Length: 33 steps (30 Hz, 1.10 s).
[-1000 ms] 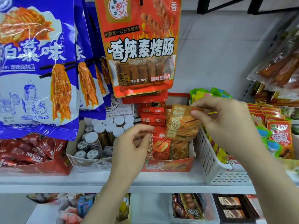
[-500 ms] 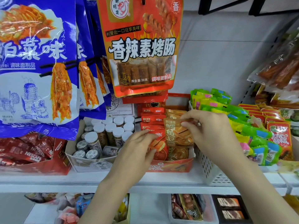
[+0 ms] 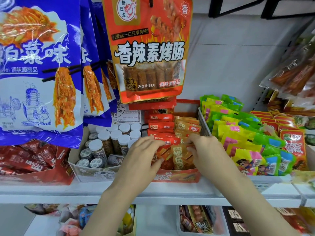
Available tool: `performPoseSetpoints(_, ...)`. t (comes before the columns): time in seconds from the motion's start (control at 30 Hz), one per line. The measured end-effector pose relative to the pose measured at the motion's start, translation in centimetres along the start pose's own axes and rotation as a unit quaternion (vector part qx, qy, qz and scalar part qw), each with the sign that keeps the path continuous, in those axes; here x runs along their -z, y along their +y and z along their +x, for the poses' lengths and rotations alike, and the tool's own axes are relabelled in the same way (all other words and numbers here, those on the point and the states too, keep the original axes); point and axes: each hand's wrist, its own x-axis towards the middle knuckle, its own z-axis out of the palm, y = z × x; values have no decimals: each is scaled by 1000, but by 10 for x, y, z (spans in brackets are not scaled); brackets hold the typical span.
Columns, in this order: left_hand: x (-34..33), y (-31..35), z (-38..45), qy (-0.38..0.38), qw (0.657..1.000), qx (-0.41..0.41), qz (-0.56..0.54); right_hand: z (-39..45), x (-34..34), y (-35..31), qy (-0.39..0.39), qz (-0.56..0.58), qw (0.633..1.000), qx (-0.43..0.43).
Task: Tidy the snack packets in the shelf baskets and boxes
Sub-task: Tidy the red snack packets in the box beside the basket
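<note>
Snack packets (image 3: pixel 172 132) stand in two rows, red and orange-brown, in a red cardboard box (image 3: pixel 179 176) on the shelf (image 3: pixel 170 189), between a box of jars (image 3: pixel 109 145) and a white basket (image 3: pixel 203 123). They look light, thin, crinkly and likely slippery; best taken by the top edges. The left hand (image 3: pixel 144 155) pinches a red packet; the right hand (image 3: pixel 204 150) curls round the orange-brown ones.

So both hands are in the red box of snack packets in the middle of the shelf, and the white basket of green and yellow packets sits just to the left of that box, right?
Not quite. The head view shows both the left hand and the right hand in the red box of snack packets, but the white basket of green and yellow packets sits just to the right of that box, not the left.
</note>
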Motion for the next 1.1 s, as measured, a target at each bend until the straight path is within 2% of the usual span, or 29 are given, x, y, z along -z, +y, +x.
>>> performPoseSetpoints(0.17, -4, 17, 2, 57, 997, -46, -34, 4, -6, 4, -46, -35, 997, -60)
performPoseSetpoints(0.27, -15, 22, 0, 28, 994, -5, -101, 3, -7, 5, -52, -20, 997, -61)
performPoseSetpoints(0.37, -24, 24, 0, -5, 993, 7, -118, 0, -6, 4, -53, 16, 997, -59)
performPoseSetpoints(0.57, -24, 20, 8, 26, 994, 14, -108, -12, 2, -5, -123, 75, 989, -31)
performPoseSetpoints(0.63, -23, 20, 8, 21, 990, 18, -140, -10, 14, -6, -104, 104, 988, -44)
performPoseSetpoints(0.67, -24, 21, 8, 14, 987, 26, -159, -7, 20, -7, -63, 109, 991, -47)
performPoseSetpoints(0.73, -26, 24, 7, 0, 980, 43, -194, 3, 26, -5, 16, 87, 995, -37)
performPoseSetpoints(0.77, -27, 26, 6, -2, 977, 47, -207, 9, 25, -3, 17, 57, 997, -40)
performPoseSetpoints(0.93, -29, 17, 6, -39, 976, 66, -205, 31, 8, -2, -127, -73, 985, -94)
performPoseSetpoints(1.1, -25, 8, 6, -77, 975, 62, -199, 49, 8, 0, -163, -138, 972, -98)
